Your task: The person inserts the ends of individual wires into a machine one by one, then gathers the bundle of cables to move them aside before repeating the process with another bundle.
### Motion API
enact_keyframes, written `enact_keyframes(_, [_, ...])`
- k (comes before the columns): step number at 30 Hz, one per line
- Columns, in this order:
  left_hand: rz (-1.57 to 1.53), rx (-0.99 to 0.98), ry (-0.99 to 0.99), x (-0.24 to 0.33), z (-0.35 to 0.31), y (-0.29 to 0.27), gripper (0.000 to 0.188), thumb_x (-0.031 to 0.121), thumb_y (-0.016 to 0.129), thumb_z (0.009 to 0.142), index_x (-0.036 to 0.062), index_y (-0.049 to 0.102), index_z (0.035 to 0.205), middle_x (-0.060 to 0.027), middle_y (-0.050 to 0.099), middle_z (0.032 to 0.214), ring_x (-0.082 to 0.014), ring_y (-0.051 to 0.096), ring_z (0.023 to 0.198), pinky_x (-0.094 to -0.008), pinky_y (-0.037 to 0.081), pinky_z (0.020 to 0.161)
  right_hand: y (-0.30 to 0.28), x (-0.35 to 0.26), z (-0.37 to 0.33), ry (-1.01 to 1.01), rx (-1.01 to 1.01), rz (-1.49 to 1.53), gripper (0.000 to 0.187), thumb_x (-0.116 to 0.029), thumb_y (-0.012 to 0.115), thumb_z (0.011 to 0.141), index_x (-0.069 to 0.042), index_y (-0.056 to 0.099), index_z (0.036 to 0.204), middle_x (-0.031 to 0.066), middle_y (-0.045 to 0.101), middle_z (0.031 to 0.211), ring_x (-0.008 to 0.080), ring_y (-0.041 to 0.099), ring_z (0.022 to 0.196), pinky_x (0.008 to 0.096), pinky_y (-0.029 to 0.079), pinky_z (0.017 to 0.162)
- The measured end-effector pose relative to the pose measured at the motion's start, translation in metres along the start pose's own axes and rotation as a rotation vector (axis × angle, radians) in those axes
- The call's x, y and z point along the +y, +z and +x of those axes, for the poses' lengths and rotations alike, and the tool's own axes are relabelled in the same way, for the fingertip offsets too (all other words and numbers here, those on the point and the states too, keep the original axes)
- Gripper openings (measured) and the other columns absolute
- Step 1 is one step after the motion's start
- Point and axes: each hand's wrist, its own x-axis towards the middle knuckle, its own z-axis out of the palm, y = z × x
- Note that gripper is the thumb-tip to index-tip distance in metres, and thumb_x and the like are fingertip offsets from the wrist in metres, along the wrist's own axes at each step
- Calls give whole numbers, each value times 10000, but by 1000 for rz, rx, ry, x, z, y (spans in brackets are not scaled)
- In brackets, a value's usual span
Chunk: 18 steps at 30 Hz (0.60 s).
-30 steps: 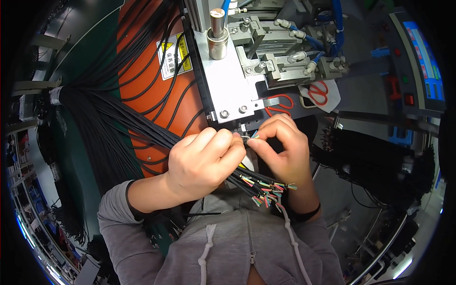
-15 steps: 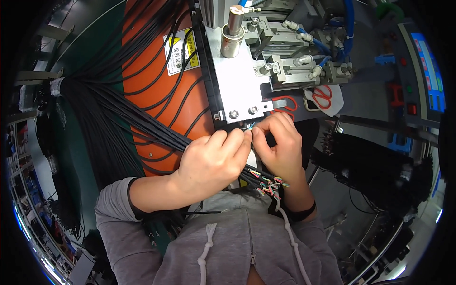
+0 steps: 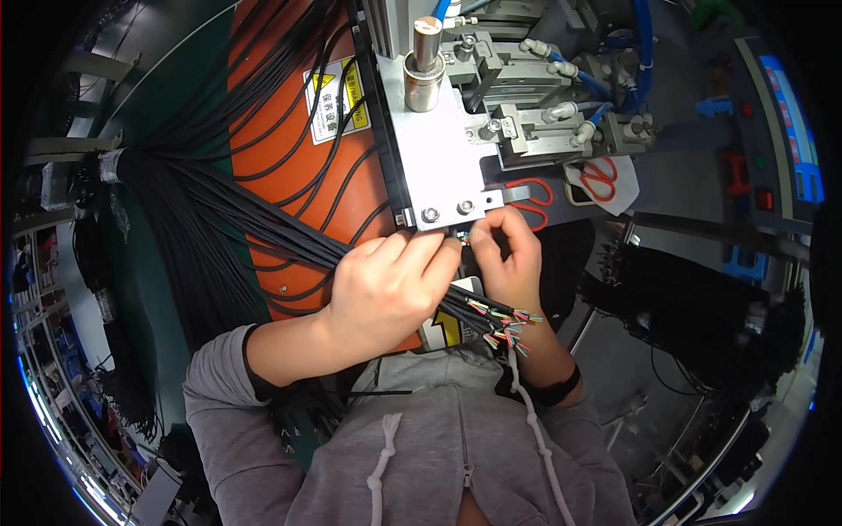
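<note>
Orange table [image 3: 281, 131], black cables [image 3: 219, 219]; left hand [image 3: 386, 289] and right hand [image 3: 509, 259] now raised closer, fingers pinching wire end [image 3: 465, 237] under metal fixture plate [image 3: 434, 149].

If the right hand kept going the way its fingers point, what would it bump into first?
Most likely the grey metal plate of the machine. The right hand points its fingertips up at the plate's lower edge, just under the two bolts, pinching thin wire ends there. Depth is hard to judge, so it may slip underneath.

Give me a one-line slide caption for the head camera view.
Both hands pinch black cable ends beneath a metal machine plate.
</note>
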Motion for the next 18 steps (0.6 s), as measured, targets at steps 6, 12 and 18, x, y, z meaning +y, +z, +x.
enact_keyframes(6, [87, -185, -98, 13, -6, -17, 201, 68, 657, 745, 33, 663, 943, -17, 528, 756, -129, 584, 628, -264, 456, 544, -10, 2, 2, 93, -83, 1, 66, -14, 624, 866, -7, 569, 903, -9, 551, 769, 69, 499, 737, 222, 423, 685])
enact_keyframes(12, [219, -196, -105, 12, -10, -15, 164, 73, 655, 708, 13, 637, 860, -14, 486, 718, -103, 546, 599, -232, 429, 504, -59, -9, 12, -484, -449, 84, 80, -45, 676, 831, -1, 631, 881, 35, 606, 788, 151, 559, 692, 273, 459, 655])
enact_keyframes(18, [-46, -168, -49, 0, -4, -21, 174, 82, 675, 729, 21, 671, 892, -23, 525, 738, -121, 537, 566, -246, 431, 508, -61, -16, -1, -656, -562, 70, 101, -68, 693, 811, 7, 670, 876, 82, 623, 799, 212, 574, 675, 336, 474, 624])
